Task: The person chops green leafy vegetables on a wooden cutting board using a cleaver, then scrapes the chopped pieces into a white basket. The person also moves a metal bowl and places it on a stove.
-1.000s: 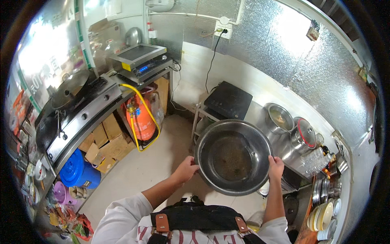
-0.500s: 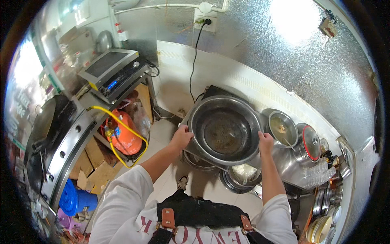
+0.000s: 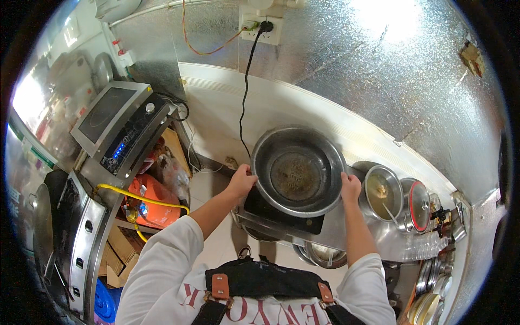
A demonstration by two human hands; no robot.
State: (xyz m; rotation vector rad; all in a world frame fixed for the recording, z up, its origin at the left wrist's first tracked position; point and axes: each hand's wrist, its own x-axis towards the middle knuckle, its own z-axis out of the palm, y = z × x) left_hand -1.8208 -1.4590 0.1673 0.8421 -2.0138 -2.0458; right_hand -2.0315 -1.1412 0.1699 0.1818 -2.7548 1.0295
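Note:
A wide dark metal basin (image 3: 266, 158) is gripped at its rim by both hands. My left hand (image 3: 241, 181) is closed on the left side of the rim. On the right side, my right hand (image 3: 351, 187) pinches the rim. A brownish, speckled patch marks the basin's bottom; whether it is liquid or stain I cannot make out. Under the basin, a flat black induction cooker (image 3: 271, 213) shows its near edge on the steel counter (image 3: 339, 221). The basin covers the rest of the cooker, and whether the two touch is unclear.
Right of the basin stand a steel pot (image 3: 391, 210) holding pale liquid and a ladle, a red-rimmed lidded pot (image 3: 419, 206) and clear plastic cups (image 3: 425, 247). A black cord (image 3: 246, 92) hangs behind. At left are a second cooker (image 3: 116, 130), an orange gas cylinder (image 3: 154, 203) and a stove (image 3: 86, 238).
My view has shifted. The basin has moved away from me relative to the counter, uncovering the near part of the black cooker. Both hands keep their hold on the rim.

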